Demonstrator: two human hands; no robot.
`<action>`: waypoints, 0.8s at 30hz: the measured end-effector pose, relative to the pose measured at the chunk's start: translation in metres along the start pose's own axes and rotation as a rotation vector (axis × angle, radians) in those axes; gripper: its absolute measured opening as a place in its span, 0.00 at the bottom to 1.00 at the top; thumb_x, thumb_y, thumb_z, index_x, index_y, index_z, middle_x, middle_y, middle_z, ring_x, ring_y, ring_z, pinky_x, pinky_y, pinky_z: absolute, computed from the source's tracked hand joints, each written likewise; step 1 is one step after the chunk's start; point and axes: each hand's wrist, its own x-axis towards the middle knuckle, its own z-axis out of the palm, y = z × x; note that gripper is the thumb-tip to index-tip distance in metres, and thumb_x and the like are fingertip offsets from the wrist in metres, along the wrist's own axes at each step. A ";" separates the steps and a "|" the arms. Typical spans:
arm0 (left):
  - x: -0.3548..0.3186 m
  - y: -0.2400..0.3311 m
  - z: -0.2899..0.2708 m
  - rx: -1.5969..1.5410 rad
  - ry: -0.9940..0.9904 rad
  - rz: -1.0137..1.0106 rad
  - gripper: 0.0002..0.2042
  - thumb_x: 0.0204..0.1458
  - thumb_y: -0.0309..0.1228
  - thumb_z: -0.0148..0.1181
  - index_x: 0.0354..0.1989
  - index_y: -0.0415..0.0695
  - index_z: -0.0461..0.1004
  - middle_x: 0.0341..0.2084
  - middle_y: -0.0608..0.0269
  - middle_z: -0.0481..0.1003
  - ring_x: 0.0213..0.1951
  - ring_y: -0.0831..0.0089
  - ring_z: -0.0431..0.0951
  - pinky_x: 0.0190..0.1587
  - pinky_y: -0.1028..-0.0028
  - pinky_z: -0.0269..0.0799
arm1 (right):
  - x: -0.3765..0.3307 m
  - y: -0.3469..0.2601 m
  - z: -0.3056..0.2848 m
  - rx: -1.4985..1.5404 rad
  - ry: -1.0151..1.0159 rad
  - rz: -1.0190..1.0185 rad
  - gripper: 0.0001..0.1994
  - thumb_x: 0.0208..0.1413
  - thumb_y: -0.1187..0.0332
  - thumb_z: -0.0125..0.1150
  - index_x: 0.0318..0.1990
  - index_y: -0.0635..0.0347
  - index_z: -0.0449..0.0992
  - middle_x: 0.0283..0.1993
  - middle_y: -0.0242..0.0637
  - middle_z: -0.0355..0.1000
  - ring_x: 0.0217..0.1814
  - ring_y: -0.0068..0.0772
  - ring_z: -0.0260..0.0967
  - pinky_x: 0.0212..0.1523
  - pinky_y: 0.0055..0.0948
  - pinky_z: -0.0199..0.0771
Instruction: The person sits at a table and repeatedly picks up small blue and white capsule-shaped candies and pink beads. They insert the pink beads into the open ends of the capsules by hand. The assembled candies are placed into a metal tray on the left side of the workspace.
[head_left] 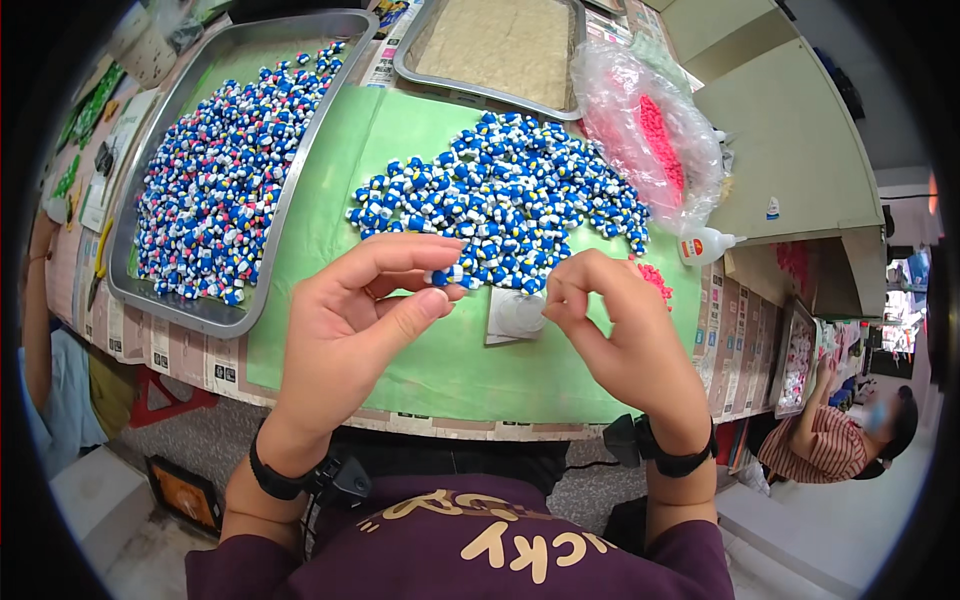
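Observation:
Between the thumb and fingertips of my left hand (pixel 360 310) is a small blue-and-white figurine (pixel 447 275). My right hand (pixel 615 325) is closed in a pinch just to the right of it; whatever its fingertips hold is too small or hidden to tell. Beneath and between the hands lies a white square card with a round pale dish (pixel 517 313) on it. A big heap of similar blue, white and yellow figurines (pixel 510 190) spreads beyond my hands on a green sheet (pixel 450 380). A small pile of pink pieces (pixel 655 285) lies beside my right hand, partly hidden by it.
At left a metal tray (pixel 275 240) holds many figurines with pink parts. Another metal tray (pixel 490 55) stands at the back. A clear bag (pixel 610 95) of pink pieces and a white squeeze bottle (pixel 703 246) are at right. Co-workers (pixel 815 443) sit on both sides.

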 end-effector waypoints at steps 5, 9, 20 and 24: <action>0.001 -0.004 0.005 -0.156 -0.076 -0.159 0.13 0.55 0.19 0.59 0.50 0.34 0.72 0.46 0.54 0.76 0.44 0.69 0.80 0.47 0.73 0.77 | -0.007 -0.019 -0.002 0.338 0.192 0.025 0.18 0.52 0.86 0.60 0.29 0.53 0.56 0.37 0.38 0.70 0.38 0.24 0.65 0.43 0.25 0.66; 0.002 -0.005 0.020 -0.256 -0.088 -0.196 0.14 0.54 0.19 0.60 0.49 0.34 0.72 0.45 0.53 0.77 0.44 0.69 0.80 0.47 0.73 0.78 | -0.008 -0.030 0.013 0.556 0.281 -0.097 0.14 0.55 0.85 0.58 0.31 0.57 0.59 0.38 0.38 0.69 0.38 0.22 0.65 0.41 0.21 0.67; 0.000 -0.011 0.032 -0.126 -0.068 0.050 0.12 0.51 0.14 0.60 0.44 0.34 0.73 0.41 0.58 0.76 0.45 0.72 0.78 0.50 0.72 0.77 | -0.005 -0.031 0.036 0.516 0.450 -0.132 0.13 0.54 0.85 0.59 0.32 0.58 0.61 0.38 0.40 0.70 0.38 0.23 0.66 0.41 0.23 0.67; -0.003 -0.009 0.033 -0.036 -0.047 0.107 0.11 0.51 0.13 0.61 0.43 0.34 0.74 0.41 0.56 0.75 0.45 0.71 0.78 0.49 0.72 0.79 | -0.006 -0.029 0.040 0.345 0.489 -0.121 0.12 0.52 0.85 0.61 0.31 0.59 0.63 0.36 0.38 0.71 0.36 0.25 0.68 0.42 0.26 0.64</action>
